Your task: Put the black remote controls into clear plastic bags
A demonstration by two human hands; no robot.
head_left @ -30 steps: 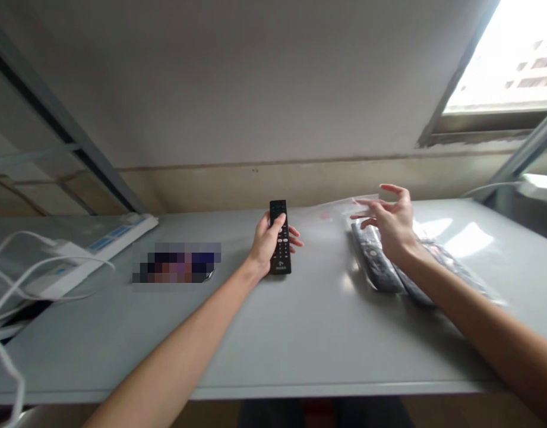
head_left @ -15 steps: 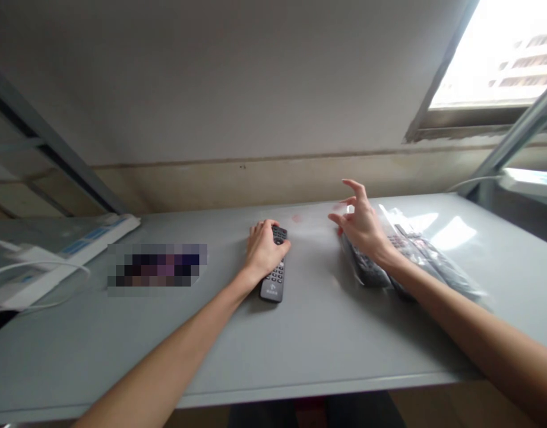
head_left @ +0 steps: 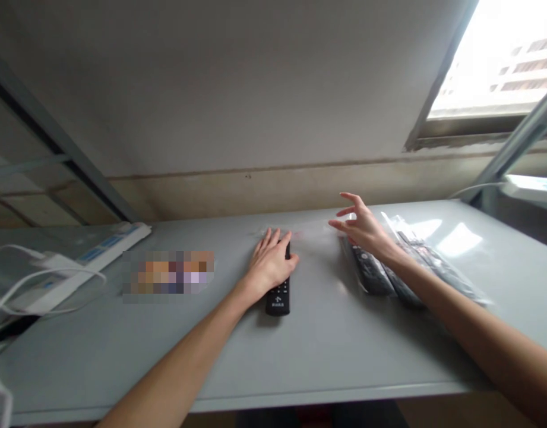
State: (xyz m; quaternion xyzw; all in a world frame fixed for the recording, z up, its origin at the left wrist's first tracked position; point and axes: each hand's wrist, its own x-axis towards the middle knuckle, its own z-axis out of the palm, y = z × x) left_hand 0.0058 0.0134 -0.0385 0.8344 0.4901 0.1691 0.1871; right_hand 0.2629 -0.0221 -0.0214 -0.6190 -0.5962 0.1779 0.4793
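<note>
A black remote control [head_left: 278, 302] lies lengthwise on the grey table [head_left: 318, 351], its lower end towards me. My left hand [head_left: 273, 261] rests over its upper part, fingers stretched forward and the thumb out to the right; the hand hides most of the buttons. On the right, several dark remotes in clear plastic bags [head_left: 375, 274] lie side by side. Above them is my right hand [head_left: 360, 229], its fingers apart and pointing left, with nothing held between them. The right forearm passes over the bagged remotes and covers part of them.
A white power strip [head_left: 117, 241] with plugs and looping white cables lies at the left. Beside it is a pixelated flat item [head_left: 175, 274]. The wall [head_left: 255, 190] runs behind the table, with metal posts at both sides and another white strip [head_left: 531, 186] at far right.
My left hand has loosened from around the remote, and its fingers now stretch out over it. My right hand stays spread in nearly the same place. The camera view has shifted slightly.
</note>
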